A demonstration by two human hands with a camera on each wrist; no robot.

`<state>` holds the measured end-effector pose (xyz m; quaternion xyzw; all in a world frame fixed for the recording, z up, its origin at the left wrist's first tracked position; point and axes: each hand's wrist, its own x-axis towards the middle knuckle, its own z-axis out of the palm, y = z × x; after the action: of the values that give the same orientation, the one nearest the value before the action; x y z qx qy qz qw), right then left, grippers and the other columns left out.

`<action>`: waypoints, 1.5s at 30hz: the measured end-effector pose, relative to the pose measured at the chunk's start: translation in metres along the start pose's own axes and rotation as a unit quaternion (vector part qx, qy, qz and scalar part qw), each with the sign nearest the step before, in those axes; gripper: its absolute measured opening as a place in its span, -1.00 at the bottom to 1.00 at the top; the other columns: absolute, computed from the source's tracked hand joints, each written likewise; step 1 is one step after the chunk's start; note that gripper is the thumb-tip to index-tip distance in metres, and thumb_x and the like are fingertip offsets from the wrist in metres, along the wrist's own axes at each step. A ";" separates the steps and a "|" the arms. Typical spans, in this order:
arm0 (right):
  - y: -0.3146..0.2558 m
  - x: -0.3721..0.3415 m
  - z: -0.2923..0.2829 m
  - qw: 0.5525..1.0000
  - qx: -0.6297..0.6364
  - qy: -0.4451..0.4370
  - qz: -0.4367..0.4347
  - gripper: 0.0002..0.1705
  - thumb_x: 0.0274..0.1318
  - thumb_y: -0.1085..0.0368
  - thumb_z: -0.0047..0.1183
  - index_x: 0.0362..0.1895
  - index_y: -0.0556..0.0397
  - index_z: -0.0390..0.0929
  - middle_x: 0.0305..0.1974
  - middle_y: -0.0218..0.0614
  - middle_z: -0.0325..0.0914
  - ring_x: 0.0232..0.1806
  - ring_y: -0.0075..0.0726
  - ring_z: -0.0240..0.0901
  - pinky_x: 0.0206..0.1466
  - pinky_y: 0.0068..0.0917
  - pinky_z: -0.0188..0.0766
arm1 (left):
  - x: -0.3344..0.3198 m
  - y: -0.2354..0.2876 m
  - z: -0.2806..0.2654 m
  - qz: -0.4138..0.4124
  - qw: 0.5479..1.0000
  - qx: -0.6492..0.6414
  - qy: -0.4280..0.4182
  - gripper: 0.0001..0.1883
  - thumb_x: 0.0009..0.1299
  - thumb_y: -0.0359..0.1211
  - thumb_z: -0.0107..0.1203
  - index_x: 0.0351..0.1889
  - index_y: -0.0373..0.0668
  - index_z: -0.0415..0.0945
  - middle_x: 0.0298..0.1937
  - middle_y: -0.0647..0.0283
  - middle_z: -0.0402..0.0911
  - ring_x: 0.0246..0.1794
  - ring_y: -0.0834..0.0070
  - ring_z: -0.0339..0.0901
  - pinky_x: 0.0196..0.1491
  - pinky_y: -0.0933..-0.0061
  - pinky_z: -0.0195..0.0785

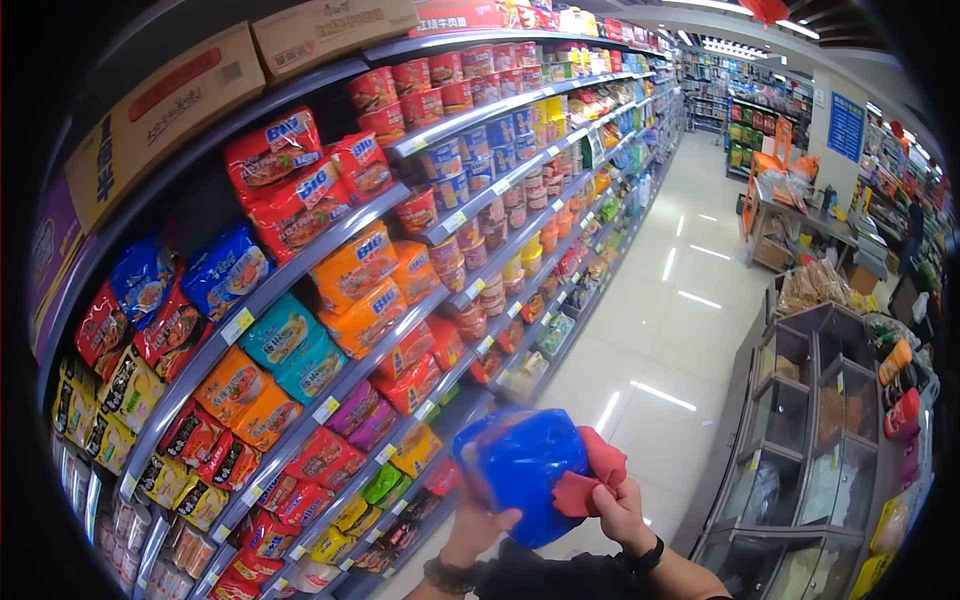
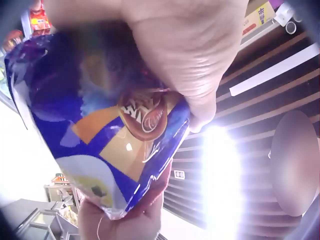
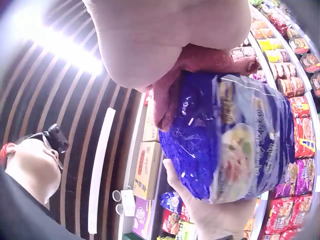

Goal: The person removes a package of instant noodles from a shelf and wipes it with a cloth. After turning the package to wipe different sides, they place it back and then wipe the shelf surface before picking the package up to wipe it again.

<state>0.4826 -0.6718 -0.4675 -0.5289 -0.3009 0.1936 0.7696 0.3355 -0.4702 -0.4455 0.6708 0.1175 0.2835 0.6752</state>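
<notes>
A blue multipack of instant noodles (image 1: pixel 525 455) in shiny plastic is held up in front of the body. My left hand (image 1: pixel 480 525) grips its lower left side, thumb across the wrapper. My right hand (image 1: pixel 622 512) pinches a red cloth (image 1: pixel 603 462) against the pack's right end. From the left wrist, the pack (image 2: pixel 100 130) shows a round brown logo beside the left thumb. The right wrist view has the cloth (image 3: pixel 167 102) bunched under the right hand (image 3: pixel 160 40), touching the wrapper, with left fingers supporting the opposite side.
Slanting shelves on the left carry red noodle packs (image 1: pixel 290 200), orange packs (image 1: pixel 360 270), teal packs (image 1: pixel 295 345) and cup noodles (image 1: pixel 420 105). Cartons (image 1: pixel 165 110) lie on top. A tiled aisle (image 1: pixel 640 330) runs ahead. Clear-fronted bins (image 1: pixel 780 490) line the right, with a counter (image 1: pixel 800 215) beyond.
</notes>
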 end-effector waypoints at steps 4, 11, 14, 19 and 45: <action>-0.009 0.005 -0.005 0.995 0.095 -0.011 0.030 -0.40 0.51 0.03 -0.03 0.38 0.24 0.36 0.03 -0.27 0.62 -0.04 -0.38 0.57 0.05 -0.39 0.53 | -0.006 -0.008 -0.015 0.036 0.990 0.121 -0.058 0.61 -0.09 -0.26 0.69 0.66 -0.23 -0.54 0.57 -0.06 0.04 0.60 0.16 0.07 0.58 0.08 -0.01; -0.041 0.015 -0.016 0.951 0.236 -0.099 0.172 -0.26 0.50 -0.22 -0.13 0.37 0.18 0.34 -0.11 -0.27 0.64 -0.17 -0.38 0.61 -0.13 -0.44 0.58 | -0.016 0.017 0.014 0.021 0.999 -0.003 -0.035 0.67 -0.17 -0.25 0.71 0.64 -0.23 -0.57 0.56 -0.03 0.09 0.55 0.10 0.17 0.56 0.06 0.05; 0.007 0.016 -0.039 0.849 0.413 -0.205 0.257 -0.31 0.46 -0.15 -0.05 0.35 0.17 0.36 -0.22 -0.32 0.67 -0.24 -0.42 0.61 -0.21 -0.51 0.59 | -0.013 0.007 0.008 0.066 0.997 -0.043 -0.026 0.68 -0.15 -0.26 0.70 0.63 -0.25 -0.63 0.56 -0.06 0.08 0.52 0.10 0.23 0.55 0.05 0.09; 0.010 0.011 -0.018 0.974 0.096 -0.204 0.013 -0.29 0.31 0.23 0.20 0.47 0.08 0.27 0.18 -0.26 0.56 0.15 -0.36 0.53 0.12 -0.39 0.57 | -0.014 0.013 -0.007 0.059 0.996 0.008 -0.061 0.62 0.01 -0.29 0.62 0.60 -0.25 -0.76 0.55 -0.11 0.11 0.52 0.10 0.24 0.54 0.09 0.09; -0.023 0.039 0.000 0.956 0.137 -0.246 0.084 0.12 0.40 -0.42 -0.18 0.66 0.15 -0.15 0.58 -0.16 0.08 0.56 -0.22 0.10 0.59 -0.18 0.10 | -0.006 0.063 0.026 0.148 0.988 -0.011 -0.040 0.44 0.13 -0.48 0.54 0.65 -0.15 -0.59 0.51 -0.02 0.19 0.48 0.17 0.27 0.51 0.03 0.12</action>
<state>0.5114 -0.6558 -0.4359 -0.3780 -0.4060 0.4205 0.7180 0.3304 -0.4990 -0.3835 0.6838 -0.0134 0.3544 0.6377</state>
